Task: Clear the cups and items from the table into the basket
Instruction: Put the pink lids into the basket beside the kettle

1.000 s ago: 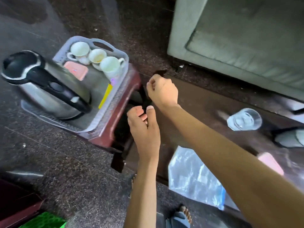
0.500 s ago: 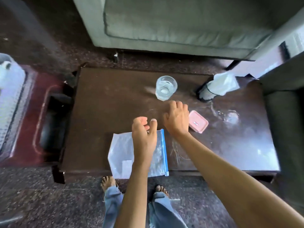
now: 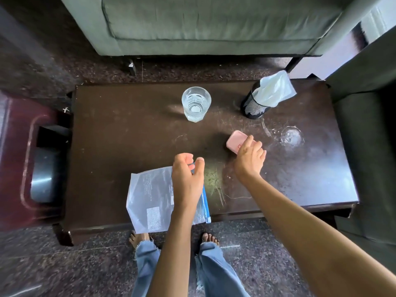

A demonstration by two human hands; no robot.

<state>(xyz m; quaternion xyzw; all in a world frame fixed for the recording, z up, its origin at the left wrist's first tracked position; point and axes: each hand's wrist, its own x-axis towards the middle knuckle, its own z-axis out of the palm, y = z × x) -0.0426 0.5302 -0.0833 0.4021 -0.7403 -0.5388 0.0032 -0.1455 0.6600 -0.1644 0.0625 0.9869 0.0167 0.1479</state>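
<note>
Hovering loosely curled over the plastic bag (image 3: pixel 150 198) at six o'clock was the left hand (image 3: pixel 187 176), holding nothing; the right hand (image 3: pixel 249 157) had fingers touching the pink box (image 3: pixel 235 141), glass (image 3: pixel 196 103) at twelve.

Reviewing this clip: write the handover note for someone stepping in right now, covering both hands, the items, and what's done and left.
Right hand: fingers resting on the pink box, closing around it; not yet lifted.
Left hand: loosely curled and empty, hovering over the zip bag.
On the table: a glass of water at the far middle, a black mesh holder with tissue at the far right, the pink box, and the zip bag at the near edge.
Basket: not in view.
Done: nothing confirmed from this view.
Left: pink box, glass, zip bag and possibly the holder into the basket.
</note>
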